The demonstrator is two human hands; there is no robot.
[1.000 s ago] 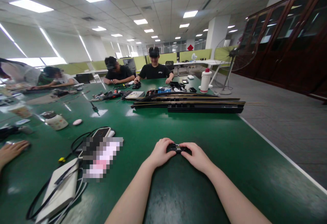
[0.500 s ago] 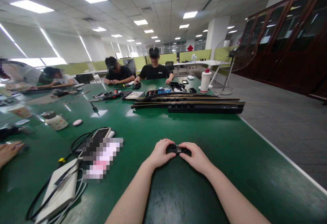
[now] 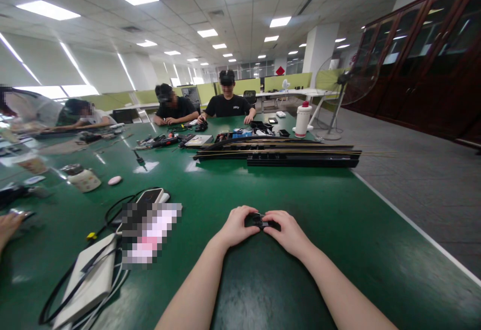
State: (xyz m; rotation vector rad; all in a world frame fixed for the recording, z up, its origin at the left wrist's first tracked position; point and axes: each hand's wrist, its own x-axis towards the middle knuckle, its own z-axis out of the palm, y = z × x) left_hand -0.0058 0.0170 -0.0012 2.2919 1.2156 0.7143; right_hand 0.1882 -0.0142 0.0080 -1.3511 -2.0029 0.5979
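A small black plastic part (image 3: 258,221) with some shiny detail sits between my two hands, low over the green table (image 3: 240,189). Thumb and fingers of my left hand (image 3: 239,225) curl round its left side. On the other side, my right hand (image 3: 285,227) pinches its right end between thumb and forefinger. Much of the part is hidden by my fingers, so its exact kind cannot be made out.
Ahead lie long black strips (image 3: 300,158) with thin brass-coloured rods. Left of me are a white power bank (image 3: 90,275), cables, a phone (image 3: 150,197) and a jar (image 3: 84,179). A white bottle (image 3: 302,121) stands farther off. A neighbour's hand (image 3: 9,229) rests at far left. Co-workers sit opposite.
My hands stay in nearly the same place. The black part has turned slightly between my fingers, and its shiny detail shows differently. The neighbour's hand at far left has shifted a little.
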